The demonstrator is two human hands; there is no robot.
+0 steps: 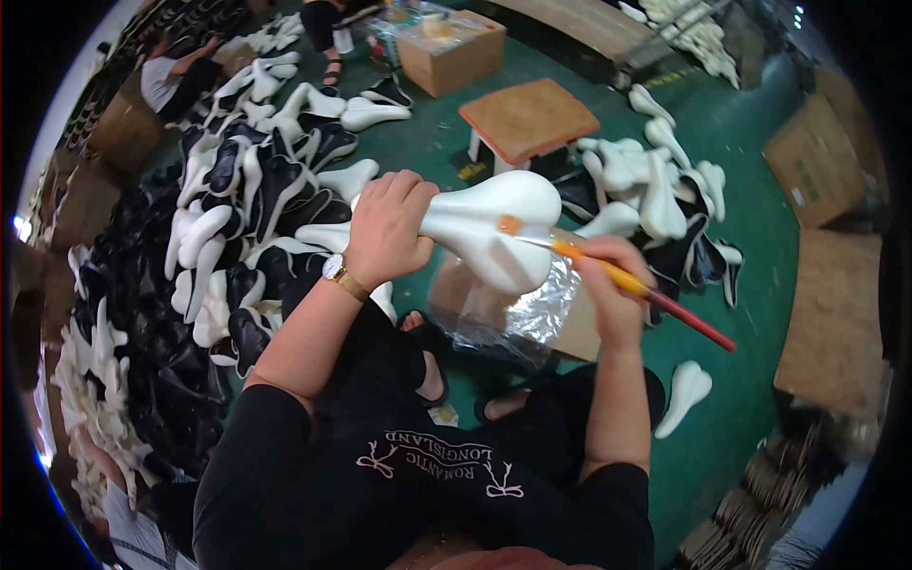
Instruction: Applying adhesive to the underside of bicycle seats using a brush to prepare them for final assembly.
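The left hand (391,217) is closed over the narrow neck of a smooth, white, saddle-shaped piece that looks like moulded foam (494,214), back of the hand up and thumb on the near side. The piece is held aloft, its broad two-lobed end reaching rightward from the grip, above a box draped in clear plastic film (489,313). I judge it light, with a slight give under pressure, unlikely to break but easy to dent; any wet coating would make its skin slippery. The neck is the sensible hold, leaving the wide lobes free. At the groove between the lobes are the pale bristles of a flat brush with a yellow-and-red handle (624,278); whether they touch is hard to tell. The right hand (616,302) grips that handle, just beyond the lobes.
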